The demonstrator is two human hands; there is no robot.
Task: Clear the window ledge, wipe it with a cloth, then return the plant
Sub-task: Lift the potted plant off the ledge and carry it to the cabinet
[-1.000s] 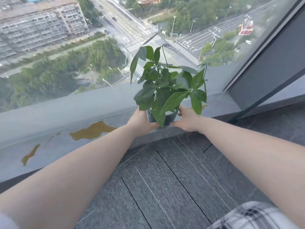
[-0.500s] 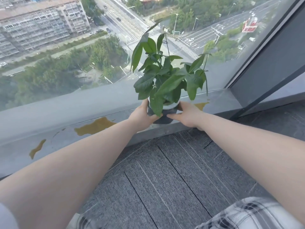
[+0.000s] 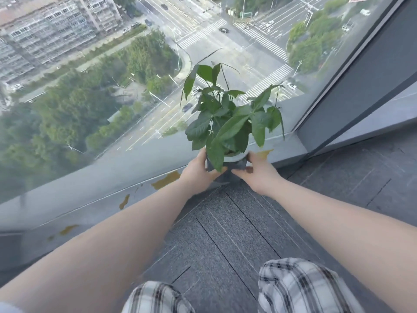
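While your left hand [image 3: 198,170] and right hand [image 3: 259,172] gripped the pot [image 3: 239,162] at the ledge [image 3: 94,206] front edge, brown stains [image 3: 165,182] lay left, with bare ledge beyond.

Plant [image 3: 228,123]: deep green leaves, w/ a pale whitish rim on a dark grey-blue pot [image 3: 239,164]. Ledge [image 3: 94,199]: flat light grey, blotched w/ ochre-brown stains [image 3: 168,177]. Floor [image 3: 225,227]: dark charcoal carpet tiles, fine pale streaks, thin black seams. Trousers [image 3: 300,288]: white & black plaid. Window frame [image 3: 365,71]: slate grey. Outside: green treetops, white zebra stripes on grey road.
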